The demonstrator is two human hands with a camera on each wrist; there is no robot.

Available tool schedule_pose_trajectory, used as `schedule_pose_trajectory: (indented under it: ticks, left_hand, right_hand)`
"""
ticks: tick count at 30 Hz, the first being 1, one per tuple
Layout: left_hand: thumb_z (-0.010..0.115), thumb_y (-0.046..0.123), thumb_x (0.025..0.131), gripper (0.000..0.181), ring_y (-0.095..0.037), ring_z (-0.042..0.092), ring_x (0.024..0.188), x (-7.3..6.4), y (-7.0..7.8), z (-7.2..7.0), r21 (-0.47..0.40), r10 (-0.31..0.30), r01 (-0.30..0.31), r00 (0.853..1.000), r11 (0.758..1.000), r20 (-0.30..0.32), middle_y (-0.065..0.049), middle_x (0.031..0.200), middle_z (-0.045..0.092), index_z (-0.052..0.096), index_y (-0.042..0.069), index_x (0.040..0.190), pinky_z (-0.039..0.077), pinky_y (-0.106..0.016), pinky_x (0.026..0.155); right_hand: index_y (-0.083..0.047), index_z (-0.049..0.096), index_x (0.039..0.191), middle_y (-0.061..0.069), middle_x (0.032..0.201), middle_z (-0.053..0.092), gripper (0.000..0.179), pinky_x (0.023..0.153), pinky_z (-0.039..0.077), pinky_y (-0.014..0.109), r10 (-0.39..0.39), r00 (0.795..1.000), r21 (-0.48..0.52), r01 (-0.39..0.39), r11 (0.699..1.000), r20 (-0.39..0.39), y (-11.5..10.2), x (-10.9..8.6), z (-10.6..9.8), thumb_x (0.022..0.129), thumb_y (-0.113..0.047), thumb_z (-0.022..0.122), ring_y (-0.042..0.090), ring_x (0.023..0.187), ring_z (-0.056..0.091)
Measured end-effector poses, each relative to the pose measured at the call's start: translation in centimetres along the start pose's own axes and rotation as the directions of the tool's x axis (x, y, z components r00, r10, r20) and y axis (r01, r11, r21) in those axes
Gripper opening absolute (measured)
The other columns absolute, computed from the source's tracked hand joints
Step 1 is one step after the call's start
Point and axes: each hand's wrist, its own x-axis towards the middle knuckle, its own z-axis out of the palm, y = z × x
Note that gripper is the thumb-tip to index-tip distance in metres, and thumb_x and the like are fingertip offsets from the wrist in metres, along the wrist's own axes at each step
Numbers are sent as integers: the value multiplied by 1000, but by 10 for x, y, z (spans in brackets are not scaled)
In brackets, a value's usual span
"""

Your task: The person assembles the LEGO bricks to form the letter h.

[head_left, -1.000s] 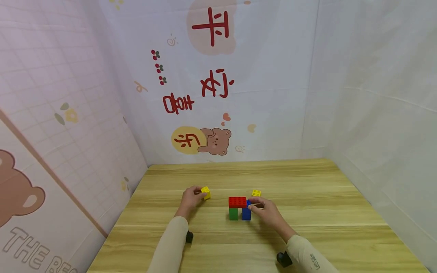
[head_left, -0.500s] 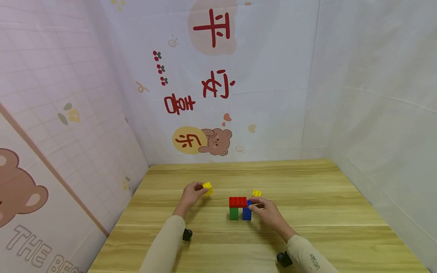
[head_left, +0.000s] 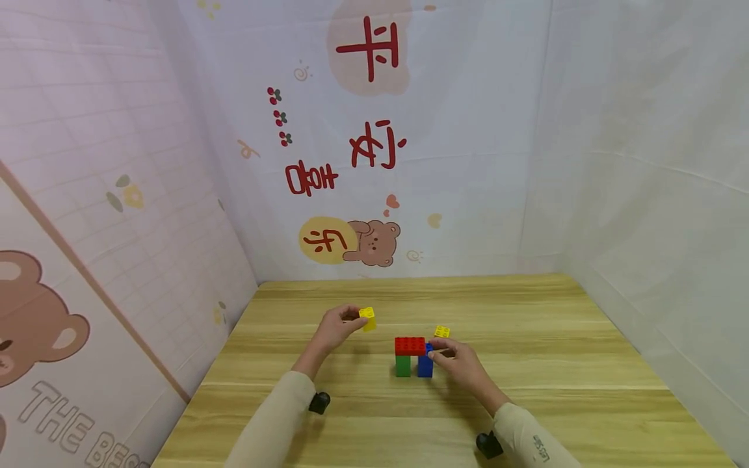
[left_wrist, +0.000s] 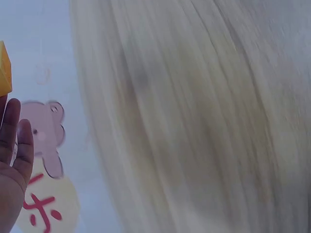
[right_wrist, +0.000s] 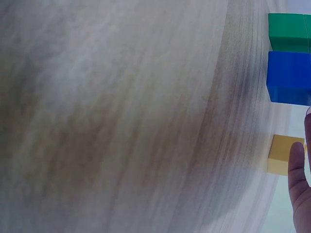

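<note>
In the head view my left hand (head_left: 339,327) pinches a yellow building block (head_left: 367,318) between thumb and fingers, held above the table. The left wrist view catches only an edge of that yellow block (left_wrist: 5,70) above the fingers. A red block (head_left: 410,346) lies across a green block (head_left: 403,365) and a blue block (head_left: 425,365), bridging a gap. My right hand (head_left: 462,364) holds the blue side near its top with thumb and finger. In the right wrist view the fingers are partly cut off beside the blue block (right_wrist: 289,77).
Another yellow block (head_left: 441,331) stands on the table behind the right hand. The wooden table (head_left: 526,325) meets printed cloth walls (head_left: 468,130) at the back and sides.
My left hand has lifted the yellow block off the table and carried it slightly right and away. The right hand keeps its place at the blue block.
</note>
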Motion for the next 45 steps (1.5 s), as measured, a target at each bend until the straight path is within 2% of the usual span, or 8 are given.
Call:
schedule_pose_trajectory:
  ticks: [6, 12, 22, 30, 38, 45]
  left_hand:
    - [73, 32, 91, 36, -20, 62, 95, -5, 18, 12, 17, 75, -76, 995, 997, 63, -4, 107, 67, 67, 7, 116, 55, -36, 82]
    - [73, 31, 92, 33, -19, 63, 98, -5, 29, 23, 27, 123, -127, 986, 992, 108, -2, 106, 68, 67, 8, 115, 53, -37, 85]
    - [73, 29, 92, 26, -23, 62, 99, -8, 33, 39, 12, 117, -122, 975, 992, 188, 2, 104, 67, 69, 13, 113, 53, -33, 84]
    - [73, 31, 92, 26, -27, 61, 100, -10, 33, 45, 8, 114, -118, 971, 993, 211, 1, 103, 66, 69, 14, 112, 53, -37, 85]
    - [73, 31, 92, 25, -22, 60, 99, -12, 31, 47, 27, 99, -108, 967, 994, 234, 2, 103, 67, 70, 15, 112, 51, -39, 88]
    - [73, 32, 92, 24, -15, 60, 95, -9, 30, 48, 66, 104, -123, 965, 990, 240, 6, 100, 67, 70, 17, 111, 51, -34, 86]
  right_hand:
    - [-11, 70, 121, 5, 114, 69, 28, 87, 53, 44, -9, 1000, -8, 9, 1000, -2, 2, 0, 0, 95, -22, 69, 25, 103, 63]
    - [-11, 70, 121, 3, 114, 69, 29, 88, 53, 44, 10, 1000, 7, -10, 1000, -3, 4, 1, 1, 94, -22, 70, 24, 104, 63]
    - [-11, 70, 120, 4, 114, 69, 28, 86, 54, 44, -1, 1000, 0, 1, 1000, -5, 3, 1, 3, 94, -21, 70, 23, 102, 64]
    - [-10, 70, 120, 3, 113, 69, 28, 86, 54, 45, -1, 1000, 0, 1, 1000, -2, 3, 2, 4, 94, -22, 70, 23, 102, 64]
    - [-10, 70, 121, 3, 112, 69, 29, 87, 54, 44, 7, 1000, 10, -7, 1000, -3, 1, 1, 4, 94, -22, 70, 23, 102, 64]
    - [-9, 69, 122, 4, 113, 69, 30, 87, 54, 44, 11, 1000, 11, -11, 1000, -7, 0, 0, 3, 95, -22, 70, 25, 102, 64]
